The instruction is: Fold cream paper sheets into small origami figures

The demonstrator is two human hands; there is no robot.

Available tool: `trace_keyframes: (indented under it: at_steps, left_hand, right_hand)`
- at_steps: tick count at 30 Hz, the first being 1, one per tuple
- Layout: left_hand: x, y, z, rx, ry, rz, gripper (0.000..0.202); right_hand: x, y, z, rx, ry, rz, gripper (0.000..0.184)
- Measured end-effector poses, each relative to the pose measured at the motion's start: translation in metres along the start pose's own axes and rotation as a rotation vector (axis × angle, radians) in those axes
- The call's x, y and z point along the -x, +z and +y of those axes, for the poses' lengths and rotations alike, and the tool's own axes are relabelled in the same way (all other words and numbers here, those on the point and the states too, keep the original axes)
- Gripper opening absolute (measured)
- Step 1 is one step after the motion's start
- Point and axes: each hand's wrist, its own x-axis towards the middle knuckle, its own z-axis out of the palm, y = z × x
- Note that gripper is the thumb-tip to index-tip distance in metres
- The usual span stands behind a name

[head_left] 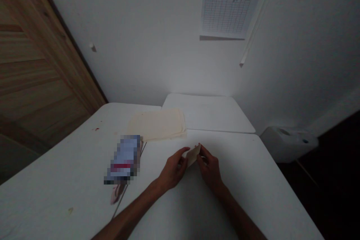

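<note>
Between my two hands is a small, pale beige piece that looks like folded paper (193,155), held tilted just above the white table. My left hand (176,167) has its thumb and fingers closed on the left edge. On the right edge, the fingers of my right hand (208,165) pinch the same piece. Beyond my hands lies a stack of thin cream-coloured sheets (157,123), flat on the table with slightly uneven edges. The underside of the held piece is hidden.
A phone-like object with a blurred screen (123,159) lies left of my hands, a pinkish strap (116,194) below it. White tables (213,114) meet at seams. A printed chart (229,12) hangs on the wall. A white container (289,142) stands right; a wooden door (42,52) is left.
</note>
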Motion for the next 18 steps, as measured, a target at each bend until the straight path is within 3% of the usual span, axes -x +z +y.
trace_keyframes:
  at_steps: [6, 12, 18]
  left_hand:
    - [0.000, 0.002, -0.005, 0.005, 0.009, 0.009, 0.039]
    - [-0.002, 0.001, -0.007, -0.059, -0.012, 0.105, 0.026]
    - [-0.003, 0.000, -0.011, -0.077, -0.024, 0.134, 0.038]
  right_hand:
    - [0.000, 0.003, -0.002, 0.063, -0.037, -0.033, 0.041]
    - [0.000, 0.001, 0.002, 0.121, -0.069, -0.019, 0.038]
    - [0.001, 0.000, 0.004, 0.158, -0.104, -0.021, 0.032]
